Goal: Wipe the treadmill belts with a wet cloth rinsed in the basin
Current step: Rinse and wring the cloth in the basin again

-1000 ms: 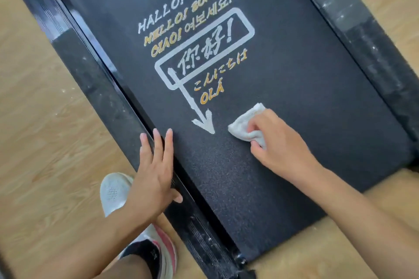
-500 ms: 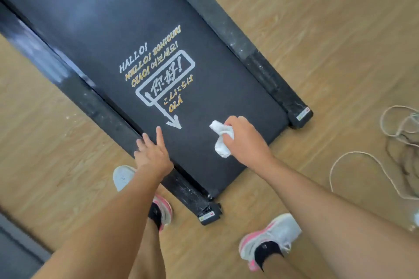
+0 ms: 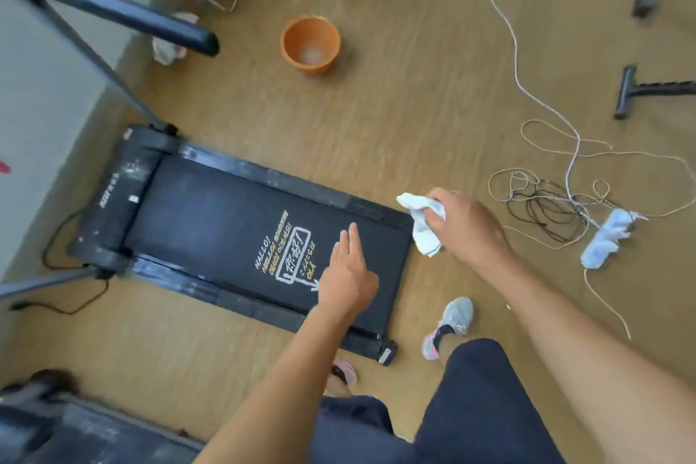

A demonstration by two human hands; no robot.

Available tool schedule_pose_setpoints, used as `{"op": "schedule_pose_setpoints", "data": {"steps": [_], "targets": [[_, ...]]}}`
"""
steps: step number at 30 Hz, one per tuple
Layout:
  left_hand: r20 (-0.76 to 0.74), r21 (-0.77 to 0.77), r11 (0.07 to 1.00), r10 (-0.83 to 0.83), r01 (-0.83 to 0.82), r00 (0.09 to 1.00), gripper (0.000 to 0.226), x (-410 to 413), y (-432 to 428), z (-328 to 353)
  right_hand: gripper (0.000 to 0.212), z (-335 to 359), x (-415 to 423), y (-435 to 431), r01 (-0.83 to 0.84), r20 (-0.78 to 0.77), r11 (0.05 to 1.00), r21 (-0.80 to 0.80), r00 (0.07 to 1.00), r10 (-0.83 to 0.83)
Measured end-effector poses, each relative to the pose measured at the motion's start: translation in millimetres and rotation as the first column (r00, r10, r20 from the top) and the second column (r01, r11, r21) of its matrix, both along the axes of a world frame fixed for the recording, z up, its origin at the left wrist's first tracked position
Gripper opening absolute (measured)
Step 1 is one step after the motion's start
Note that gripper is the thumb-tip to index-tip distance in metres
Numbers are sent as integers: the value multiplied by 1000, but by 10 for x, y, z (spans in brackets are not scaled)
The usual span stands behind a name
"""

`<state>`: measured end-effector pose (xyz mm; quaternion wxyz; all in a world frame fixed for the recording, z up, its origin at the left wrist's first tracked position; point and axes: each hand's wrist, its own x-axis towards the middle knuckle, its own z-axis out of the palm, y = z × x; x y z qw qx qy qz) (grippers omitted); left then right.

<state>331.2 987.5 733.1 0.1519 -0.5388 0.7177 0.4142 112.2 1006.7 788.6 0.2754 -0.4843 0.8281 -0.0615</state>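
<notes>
The wooden floor [image 3: 414, 105] spreads under everything. On it lies the treadmill, whose black belt [image 3: 211, 222] carries printed greetings [image 3: 290, 256] near the end closest to me. My left hand [image 3: 346, 282] is over that print, fingers straight and holding nothing; I cannot tell whether it touches the belt. My right hand [image 3: 467, 230] is just off the belt's rear corner, over the floor, with its fingers curled tight round the white cloth [image 3: 423, 226]. The orange basin [image 3: 312, 68] stands on the floor beyond the treadmill's far side, well apart from my grip. The cloth bunches in my fist and droops below it, beside that corner.
</notes>
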Motion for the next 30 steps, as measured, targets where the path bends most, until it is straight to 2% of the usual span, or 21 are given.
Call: {"op": "schedule_pose_setpoints", "data": {"steps": [5, 14, 21, 24, 30], "targets": [[60, -38, 992, -120, 122, 991, 95, -661, -536, 354, 19, 346, -666, -141, 130, 47, 987, -94, 991, -126], [58, -137, 990, -19, 27, 998, 88, -1913, -1367, 664, 23, 526, -2041, -1186, -52, 59, 997, -53, 997, 55], [58, -203, 976, 97, -83, 994, 88, -2314, -2235, 599, 21, 745, -2353, -2702, -289, 7, 954, -80, 957, 290], [1, -169, 956, 243, -240, 970, 86, -2344, -2812, 399, 21, 732, -2314, -3526, -371, 0, 927, -60, 928, 372], [-26, -44, 923, 382, -383, 924, 83, -2425, -4323, -142, 18, 422, -2249, -5415, -459, -55, 888, -4, 887, 458]]}}
